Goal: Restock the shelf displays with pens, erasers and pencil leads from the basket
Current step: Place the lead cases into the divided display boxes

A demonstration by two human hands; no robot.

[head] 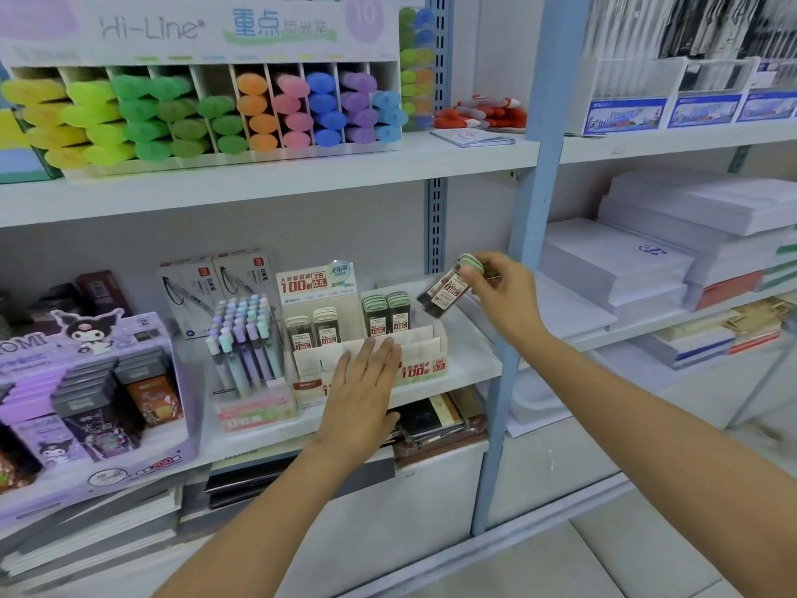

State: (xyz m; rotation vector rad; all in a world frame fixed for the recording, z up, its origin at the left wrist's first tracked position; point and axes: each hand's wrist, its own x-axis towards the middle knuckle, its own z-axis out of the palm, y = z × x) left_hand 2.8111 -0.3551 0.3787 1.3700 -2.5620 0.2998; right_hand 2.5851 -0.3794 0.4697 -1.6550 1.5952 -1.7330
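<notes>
The right hand [502, 295] pinches the pencil lead cases [444, 291] between thumb and fingertips. They look like two dark cases with pale green caps, held together and tilted, caps up and to the right. They hang in the air just beside the upper right corner of the lead display box [425, 343], clear of its slots.

The left hand [364, 381] is released, its fingers straight and close together and its palm turned to the front of that box, across the lower cardboard tiers. Whether it actually touches the card cannot be told.

The box stands on the middle shelf [468, 364]. Its back row holds green-capped cases [386, 315] on the right and beige-capped cases [312, 328] on the left, all upright. The nearer tiers show only white dividers.

Just left of the box stands a clear stand of pastel mechanical pencils [246, 343], and further left a purple cartoon display [86, 381]. Coloured highlighters [172, 114] fill a rack on the shelf above, and stacks of white paper [625, 269] lie in the bay to the right.
</notes>
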